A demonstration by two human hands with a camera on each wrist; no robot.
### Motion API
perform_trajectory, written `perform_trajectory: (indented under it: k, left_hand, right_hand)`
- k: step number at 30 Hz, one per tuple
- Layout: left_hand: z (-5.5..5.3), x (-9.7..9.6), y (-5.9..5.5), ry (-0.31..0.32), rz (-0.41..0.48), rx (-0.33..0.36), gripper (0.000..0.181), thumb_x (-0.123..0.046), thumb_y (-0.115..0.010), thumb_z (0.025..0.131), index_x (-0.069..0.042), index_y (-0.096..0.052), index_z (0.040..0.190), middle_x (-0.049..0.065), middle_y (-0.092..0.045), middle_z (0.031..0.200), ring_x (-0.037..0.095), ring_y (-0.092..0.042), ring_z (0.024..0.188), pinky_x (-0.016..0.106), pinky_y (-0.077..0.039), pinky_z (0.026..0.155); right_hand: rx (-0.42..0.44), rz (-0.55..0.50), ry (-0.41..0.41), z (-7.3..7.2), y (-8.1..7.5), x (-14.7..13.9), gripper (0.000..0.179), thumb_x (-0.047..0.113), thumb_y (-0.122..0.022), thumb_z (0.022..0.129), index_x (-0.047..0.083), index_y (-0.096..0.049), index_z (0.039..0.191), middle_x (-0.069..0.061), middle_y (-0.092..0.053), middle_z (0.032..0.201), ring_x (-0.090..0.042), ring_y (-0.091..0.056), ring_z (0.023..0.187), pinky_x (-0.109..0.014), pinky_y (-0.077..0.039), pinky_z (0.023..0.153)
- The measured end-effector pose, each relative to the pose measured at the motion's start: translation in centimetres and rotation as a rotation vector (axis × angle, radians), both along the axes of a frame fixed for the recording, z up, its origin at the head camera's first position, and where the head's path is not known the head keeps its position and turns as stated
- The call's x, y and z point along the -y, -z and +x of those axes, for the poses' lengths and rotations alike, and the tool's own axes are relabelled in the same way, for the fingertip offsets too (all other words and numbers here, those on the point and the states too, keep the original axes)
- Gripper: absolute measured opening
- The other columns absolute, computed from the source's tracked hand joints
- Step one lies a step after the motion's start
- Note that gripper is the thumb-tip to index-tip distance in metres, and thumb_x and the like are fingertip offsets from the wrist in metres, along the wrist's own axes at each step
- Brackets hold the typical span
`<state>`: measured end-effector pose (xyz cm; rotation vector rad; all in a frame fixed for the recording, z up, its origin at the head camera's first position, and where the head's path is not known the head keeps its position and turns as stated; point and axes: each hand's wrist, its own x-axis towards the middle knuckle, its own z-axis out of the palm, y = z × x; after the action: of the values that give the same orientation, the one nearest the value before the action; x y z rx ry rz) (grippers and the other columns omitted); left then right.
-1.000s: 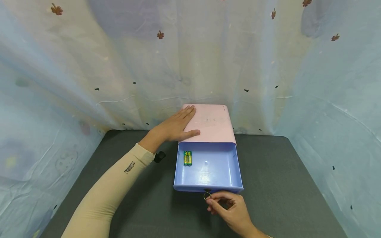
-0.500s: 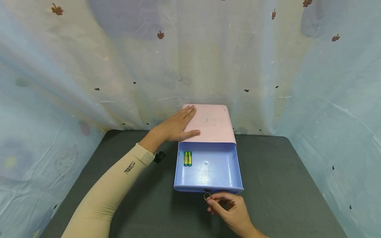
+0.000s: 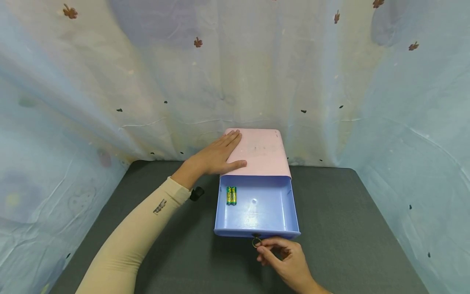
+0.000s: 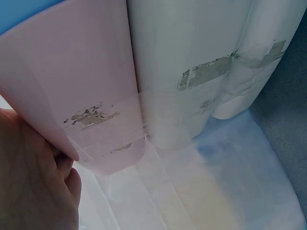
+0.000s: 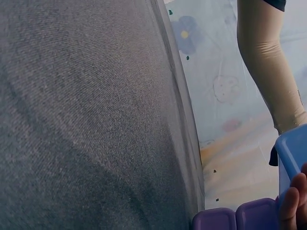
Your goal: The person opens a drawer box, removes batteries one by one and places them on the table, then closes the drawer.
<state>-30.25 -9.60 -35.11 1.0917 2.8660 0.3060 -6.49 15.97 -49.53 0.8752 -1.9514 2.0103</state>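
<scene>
pastel curtain (image 3: 257, 73) with brown leaf-like prints backs a dark grey table (image 3: 349, 228); pink-topped unit (image 3: 262, 151) sits at the table's far edge, blue drawer (image 3: 264, 204) out toward the person; left hand (image 3: 219, 156) lies flat on the pink top's left side, fingers straight, thumb apart, gripping nothing; right hand (image 3: 284, 259) pinches the ring pull (image 3: 253, 245) at the drawer front, thumb against curled fingers; two green-yellow batteries (image 3: 231, 196) lie side by side at the drawer's left, labels too small to read; dark print (image 3: 159, 206) on the cream sleeve (image 3: 128, 245) unreadable; left wrist view shows worn grey patches (image 4: 208, 73) on the unit's side, no legible text; purple drawer fronts (image 5: 256, 214) sit beside the blue one in the right wrist view
</scene>
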Motion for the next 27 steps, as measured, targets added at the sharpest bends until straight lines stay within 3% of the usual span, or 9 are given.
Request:
perform_trajectory:
  k: [17,27]
  left_hand:
    - [0.0,0.2,-0.1,0.002,-0.001,0.006,0.103,-0.076,-0.037,0.105,-0.012,0.008,0.173,0.004,0.012,0.18,0.019,0.012,0.166,0.04,0.002,0.135]
    - [-0.1,0.2,-0.1,0.007,0.011,-0.005,0.103,-0.074,-0.04,0.105,-0.009,0.003,0.173,0.007,0.008,0.181,0.021,0.009,0.166,0.038,0.003,0.135]
  right_hand:
    - [0.055,0.083,0.046,0.5,-0.3,-0.5,0.024,-0.017,-0.07,0.095,0.004,-0.077,0.101,-0.011,-0.076,0.077,-0.018,-0.074,0.063,-0.035,-0.063,0.055]
    - [-0.092,0.099,-0.015,0.7,-1.7,-1.0,0.032,-0.024,-0.07,0.09,0.004,-0.077,0.105,-0.011,-0.077,0.085,-0.017,-0.075,0.07,-0.032,-0.064,0.061]
